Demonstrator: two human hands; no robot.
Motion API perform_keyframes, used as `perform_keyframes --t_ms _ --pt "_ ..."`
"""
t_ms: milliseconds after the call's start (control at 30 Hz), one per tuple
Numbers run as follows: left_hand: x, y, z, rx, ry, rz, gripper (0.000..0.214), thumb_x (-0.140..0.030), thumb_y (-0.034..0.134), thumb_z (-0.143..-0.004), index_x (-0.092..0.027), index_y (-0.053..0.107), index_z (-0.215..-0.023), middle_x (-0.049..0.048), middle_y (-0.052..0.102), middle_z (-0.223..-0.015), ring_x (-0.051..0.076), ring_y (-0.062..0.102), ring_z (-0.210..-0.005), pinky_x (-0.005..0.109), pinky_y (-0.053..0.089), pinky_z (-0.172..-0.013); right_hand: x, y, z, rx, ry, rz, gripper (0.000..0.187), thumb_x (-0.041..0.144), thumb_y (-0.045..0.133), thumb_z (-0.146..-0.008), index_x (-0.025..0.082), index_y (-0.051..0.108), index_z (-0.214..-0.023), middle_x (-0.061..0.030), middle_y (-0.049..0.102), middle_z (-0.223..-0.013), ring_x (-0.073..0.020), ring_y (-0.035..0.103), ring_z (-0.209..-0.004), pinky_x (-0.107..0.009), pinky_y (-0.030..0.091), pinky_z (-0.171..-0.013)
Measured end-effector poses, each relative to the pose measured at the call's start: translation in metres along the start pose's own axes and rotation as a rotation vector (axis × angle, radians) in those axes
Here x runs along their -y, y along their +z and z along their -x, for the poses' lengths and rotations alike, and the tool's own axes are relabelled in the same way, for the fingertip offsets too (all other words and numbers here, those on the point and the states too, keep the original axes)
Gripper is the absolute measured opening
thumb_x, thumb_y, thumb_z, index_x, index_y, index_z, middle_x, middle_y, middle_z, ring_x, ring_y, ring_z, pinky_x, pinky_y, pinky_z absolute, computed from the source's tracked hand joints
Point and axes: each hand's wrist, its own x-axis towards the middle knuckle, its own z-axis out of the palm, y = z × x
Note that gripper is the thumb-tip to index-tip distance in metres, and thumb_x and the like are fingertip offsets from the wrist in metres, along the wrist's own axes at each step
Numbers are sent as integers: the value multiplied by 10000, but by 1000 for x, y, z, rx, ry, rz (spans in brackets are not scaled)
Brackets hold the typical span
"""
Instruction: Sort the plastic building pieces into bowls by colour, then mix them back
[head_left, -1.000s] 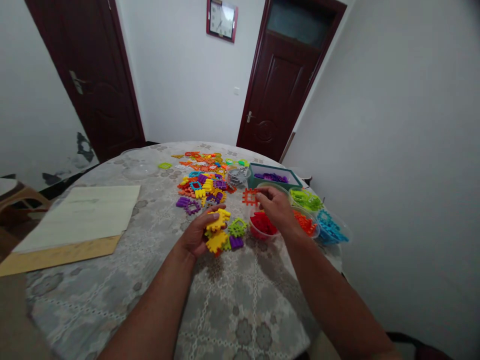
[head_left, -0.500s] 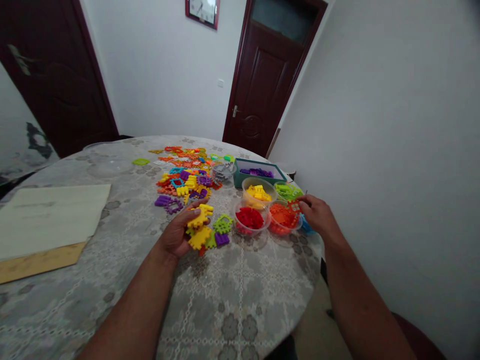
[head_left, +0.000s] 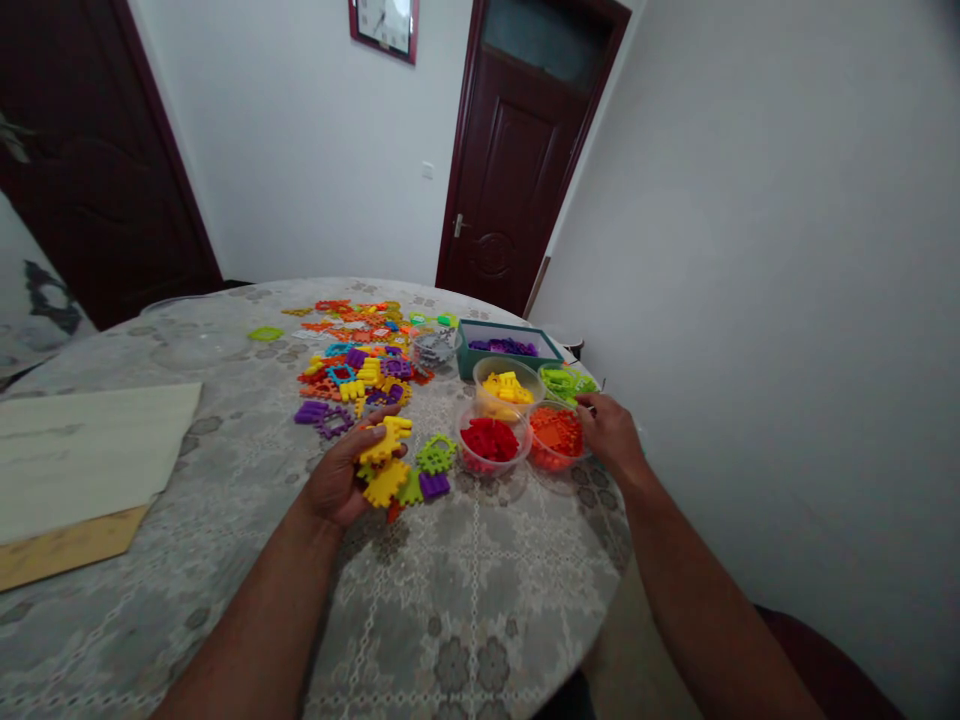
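My left hand (head_left: 341, 475) is closed around several interlocking plastic building pieces, with yellow pieces (head_left: 386, 482) on top and lime green showing among them. Just right of it lie a lime green piece (head_left: 436, 455) and a purple piece (head_left: 434, 486) on the table. My right hand (head_left: 611, 435) is at the right rim of a clear bowl of orange pieces (head_left: 555, 432). Its fingers are curled together, and whatever is between them is hidden. Beside that bowl stand a bowl of red pieces (head_left: 489, 440) and a bowl of yellow pieces (head_left: 508, 388).
Lime green pieces (head_left: 566, 383) lie behind the orange bowl. A teal box (head_left: 480, 358) holds purple pieces, with a bowl of grey pieces (head_left: 435, 349) beside it. Mixed pieces (head_left: 367, 375) are heaped farther back. Cardboard sheets (head_left: 82, 450) lie at left on the patterned tablecloth (head_left: 420, 600).
An orange piece that showed at my right fingertips is no longer visible there; that hand is lower against the orange bowl. My left hand keeps its pieces. The view has shifted slightly right.
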Motion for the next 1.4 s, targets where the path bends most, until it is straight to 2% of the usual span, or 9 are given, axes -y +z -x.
perform_keyframes --t_ms 133,233,500,667,833,1000,1167,1267,1400 --pt "1 0 1 7 -1 10 621 -142 795 -762 -208 680 -1369 84 748 -1079 185 747 -688 305 632 -556 18 -5 12 -29 -25 -52 320 288 491 -935 187 778 -1035 -124 797 -1083 -265 725 -1027 -430 543 -1015" --pt "2 1 3 26 -3 22 629 -151 794 -759 -207 679 -1375 82 746 -1072 188 744 -694 304 625 -555 52 -9 26 -55 -93 -160 296 300 510 -971 199 777 -1049 -112 795 -1090 -266 724 -1043 -431 548 -1005" --pt "5 0 4 43 14 22 586 -181 815 -777 -203 688 -1349 75 755 -1044 166 738 -696 267 609 -589 177 11 71 292 -339 -520 243 247 589 -1015 230 728 -1214 -85 769 -1144 -219 722 -977 -370 577 -910" --pt "9 -1 2 80 22 43 522 -199 853 -774 -198 694 -1271 67 759 -991 192 755 -755 291 630 -664 220 43 83 394 -385 -618 358 203 634 -984 219 672 -1339 -87 745 -1177 -187 702 -889 -354 587 -885" --pt "13 -2 -4 74 20 76 416 -229 874 -805 -192 690 -1176 56 756 -927 207 765 -776 305 639 -699 232 71 81 419 -290 -656 299 184 641 -960 221 718 -1246 -80 759 -1196 -214 712 -979 -383 570 -953" --pt "12 -1 -10 -12 -41 186 268 -319 827 -900 -164 710 -1085 61 769 -888 208 769 -730 305 644 -667 236 84 83 341 -178 -720 240 273 634 -981 243 741 -1194 -65 773 -1166 -225 724 -1021 -383 569 -972" --pt "10 0 -10 -28 -113 270 358 -470 739 -974 -124 715 -1064 96 784 -852 218 764 -672 337 657 -658 238 92 81 313 -15 -821 265 335 614 -999 239 731 -1217 -59 786 -1153 -214 738 -984 -352 590 -913" --pt "7 0 -7 -63 -114 248 292 -378 748 -972 -131 706 -1121 59 768 -814 179 725 -576 304 633 -568 229 92 73 303 34 -849 296 392 600 -1008 232 730 -1220 -59 791 -1134 -220 740 -957 -353 598 -866" --pt "3 0 -4 -52 -50 244 297 -240 745 -941 -164 677 -1220 24 759 -867 153 722 -572 279 616 -525 199 77 44 232 -34 -722 346 430 595 -1003 217 740 -1235 -76 793 -1108 -236 738 -927 -379 585 -871"
